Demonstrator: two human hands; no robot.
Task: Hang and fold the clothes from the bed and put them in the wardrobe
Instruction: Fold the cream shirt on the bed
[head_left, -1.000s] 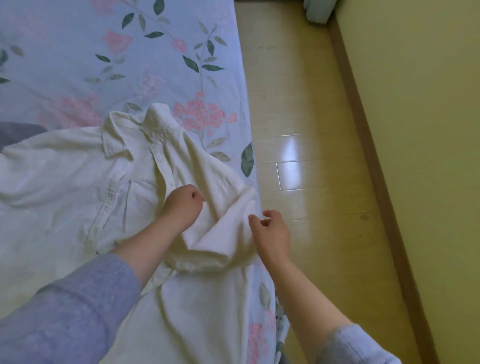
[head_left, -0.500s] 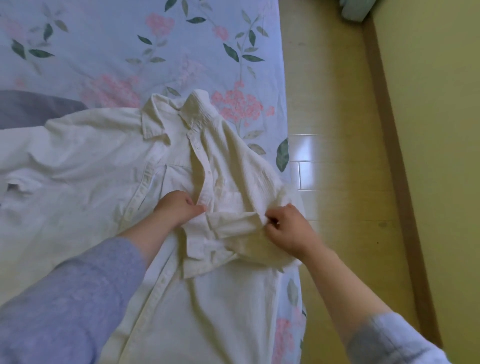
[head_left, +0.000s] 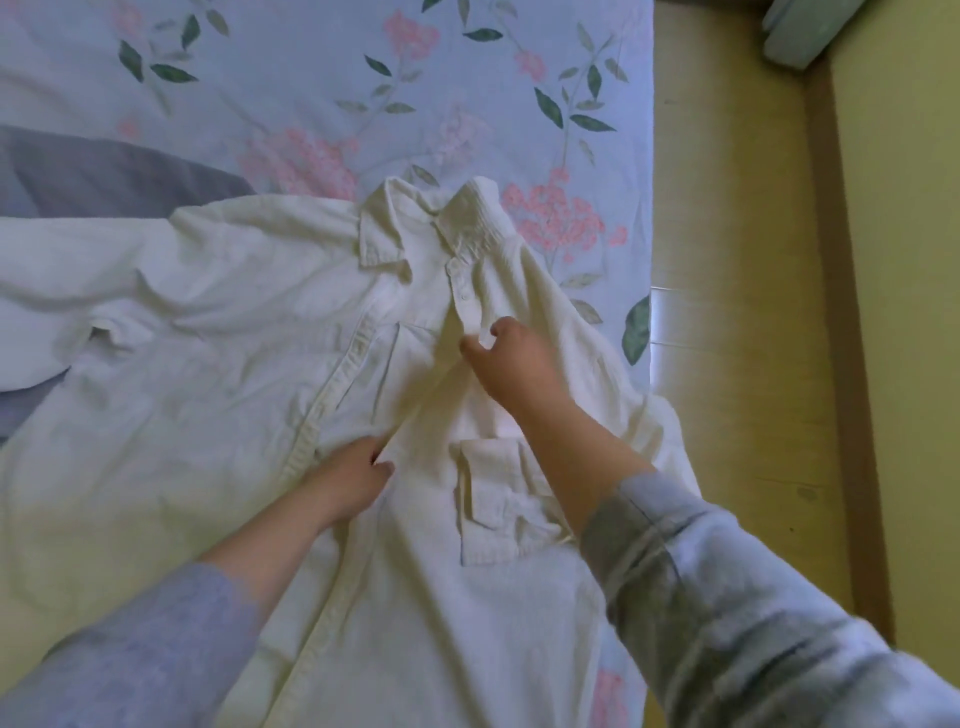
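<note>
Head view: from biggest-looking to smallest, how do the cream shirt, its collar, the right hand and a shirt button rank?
1. cream shirt, by far.
2. collar and right hand: about alike, and the hand is nearer the camera, so unranked.
3. button, tiny.

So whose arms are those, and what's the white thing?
No machine here, just a person. The camera sits on their head looking down, so you see their own two arms. The white thing is a cream shirt spread on a flowery bed sheet. The right hand pinches the shirt's button strip below the collar. The left hand rests on the shirt's front, lower down; whether it grips the cloth is hard to tell. A grey cloth shows at the shirt's left edge. Beside the bed is a wooden floor.
</note>
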